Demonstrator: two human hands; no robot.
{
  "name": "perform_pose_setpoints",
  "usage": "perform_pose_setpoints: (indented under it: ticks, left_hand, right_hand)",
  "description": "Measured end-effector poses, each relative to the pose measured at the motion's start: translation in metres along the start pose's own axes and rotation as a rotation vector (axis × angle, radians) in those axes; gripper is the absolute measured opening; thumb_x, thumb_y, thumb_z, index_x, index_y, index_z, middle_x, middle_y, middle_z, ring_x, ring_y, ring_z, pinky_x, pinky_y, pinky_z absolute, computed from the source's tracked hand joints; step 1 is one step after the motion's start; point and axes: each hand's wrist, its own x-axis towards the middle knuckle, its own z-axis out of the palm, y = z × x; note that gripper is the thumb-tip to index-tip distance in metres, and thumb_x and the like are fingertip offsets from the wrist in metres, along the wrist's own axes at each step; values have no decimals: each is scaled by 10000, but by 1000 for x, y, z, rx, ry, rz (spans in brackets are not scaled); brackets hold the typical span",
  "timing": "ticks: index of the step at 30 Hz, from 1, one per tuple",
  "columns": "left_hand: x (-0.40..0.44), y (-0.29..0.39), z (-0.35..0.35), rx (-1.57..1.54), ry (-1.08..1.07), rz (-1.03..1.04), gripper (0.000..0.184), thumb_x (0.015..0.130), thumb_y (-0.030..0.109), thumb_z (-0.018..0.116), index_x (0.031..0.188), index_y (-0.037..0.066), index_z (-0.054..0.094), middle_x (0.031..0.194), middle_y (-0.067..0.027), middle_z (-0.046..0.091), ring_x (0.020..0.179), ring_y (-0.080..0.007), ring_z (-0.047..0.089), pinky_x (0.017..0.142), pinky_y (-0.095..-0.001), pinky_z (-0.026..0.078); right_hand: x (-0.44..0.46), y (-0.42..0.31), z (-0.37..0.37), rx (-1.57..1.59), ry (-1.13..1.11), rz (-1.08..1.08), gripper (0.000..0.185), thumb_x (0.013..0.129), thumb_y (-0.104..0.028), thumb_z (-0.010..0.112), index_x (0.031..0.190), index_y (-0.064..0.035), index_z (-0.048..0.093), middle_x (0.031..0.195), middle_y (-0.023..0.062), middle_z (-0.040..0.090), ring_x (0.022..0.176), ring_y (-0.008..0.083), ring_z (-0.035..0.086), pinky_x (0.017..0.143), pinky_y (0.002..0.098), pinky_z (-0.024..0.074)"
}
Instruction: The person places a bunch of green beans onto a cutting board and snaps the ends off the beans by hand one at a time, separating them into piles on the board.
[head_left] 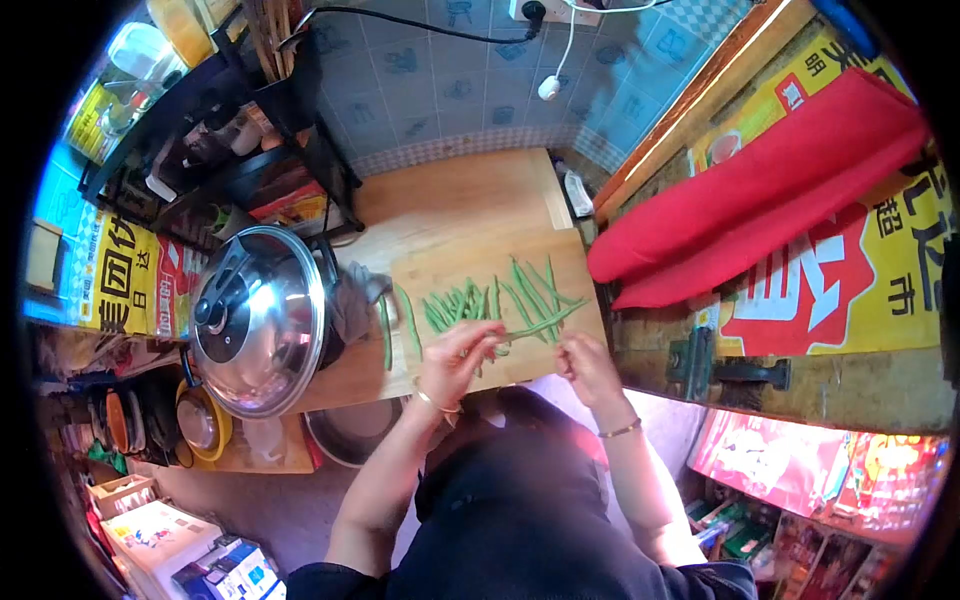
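Over the wooden cutting board point(570, 262), my left hand point(455, 368) pinches one end of a long green bean point(545, 324), which slants up to the right. My right hand point(592, 372) is closed beside it, just below the bean's far end; what its fingers hold, if anything, is too small to make out. Behind my left hand lies a pile of shorter green bean pieces point(455, 305). Several longer green beans point(527, 290) lie to their right. One more bean point(409, 318) lies along the board's left side, and another point(386, 335) rests left of the board.
Left of the board stands a large pot with a shiny domed lid point(262, 320), a grey cloth point(355, 300) beside it. A black rack point(250, 150) stands behind. Rolled red cloth point(750, 200) lies at the right. Below the table edge is a round pan point(355, 430).
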Motion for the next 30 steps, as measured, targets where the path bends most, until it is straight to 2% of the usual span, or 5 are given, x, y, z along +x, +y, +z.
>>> perform_pose_setpoints:
  ticks: [7, 15, 19, 28, 30]
  left_hand:
    - [-14, 4, -69, -428, 215, -314, 176, 828, -29, 485, 976, -60, 576, 829, -89, 595, 602, -87, 509, 532, -198, 425]
    - [-36, 2, -113, -650, 440, -272, 215, 866, 94, 512, 1041, -27, 541, 831, -31, 579, 678, -50, 491, 584, -154, 363]
    - [-39, 2, -116, -708, 411, -278, 220, 867, 107, 512, 1040, -25, 542, 826, -27, 577, 659, -49, 474, 571, -159, 351]
    - [-31, 16, -108, -582, 274, -327, 215, 873, 121, 502, 1033, -17, 542, 820, -16, 559, 654, -41, 449, 569, -162, 347]
    - [-29, 15, -107, -580, 251, -314, 208, 875, 118, 495, 1028, -16, 543, 822, -17, 559, 649, -41, 443, 566, -162, 347]
  right_hand:
    - [1, -14, -53, 126, 243, -146, 33, 816, -75, 479, 839, -64, 500, 730, 52, 533, 565, 107, 477, 479, 223, 367]
    - [16, -7, -75, 393, 290, -295, 46, 812, -80, 502, 858, -77, 509, 799, 62, 567, 600, 120, 500, 529, 227, 392]
    - [7, -13, -24, 28, 228, -329, 134, 817, -61, 483, 948, -34, 499, 795, 56, 546, 600, 115, 512, 543, 230, 418]
    - [-13, -43, 41, -514, -345, -260, 216, 813, -43, 488, 998, 23, 581, 762, 36, 535, 648, 51, 508, 570, 197, 426]
    - [-15, -51, 47, -908, -415, -338, 223, 812, -59, 502, 1011, 13, 574, 736, 57, 554, 620, 94, 518, 573, 237, 432]
